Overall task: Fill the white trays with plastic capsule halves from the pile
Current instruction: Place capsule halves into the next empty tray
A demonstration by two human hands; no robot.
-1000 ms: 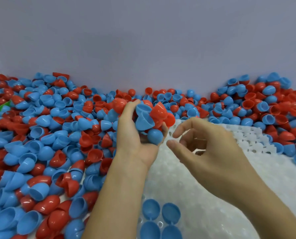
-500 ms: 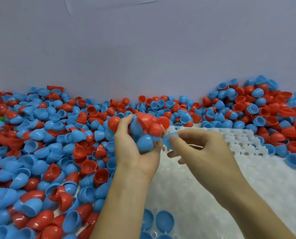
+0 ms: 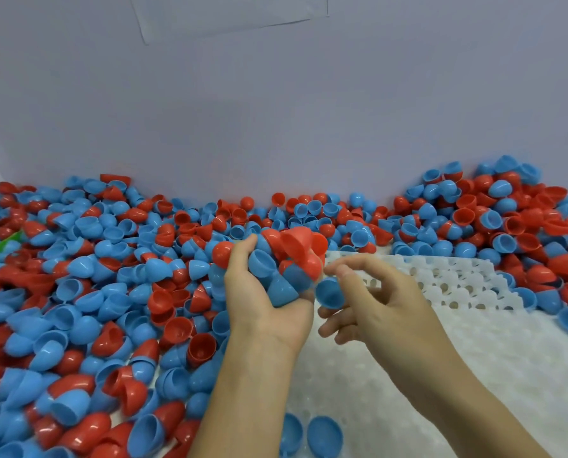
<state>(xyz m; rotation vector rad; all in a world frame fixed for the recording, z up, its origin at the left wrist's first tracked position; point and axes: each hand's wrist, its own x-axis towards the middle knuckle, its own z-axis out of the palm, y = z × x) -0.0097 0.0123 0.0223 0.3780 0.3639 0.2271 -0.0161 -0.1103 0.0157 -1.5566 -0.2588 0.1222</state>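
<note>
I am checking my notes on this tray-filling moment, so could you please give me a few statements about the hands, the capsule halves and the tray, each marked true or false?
1. The left hand holds a bunch of red and blue capsule halves. True.
2. The right hand pinches a red capsule half. False: the one it pinches is a blue capsule half.
3. The white tray is full of capsule halves. False: only a few blue halves sit in it at the near edge; most pockets are bare.
4. The loose pile lies to the left of and behind the tray. True.
5. A sheet of paper hangs on the wall. True.
</note>
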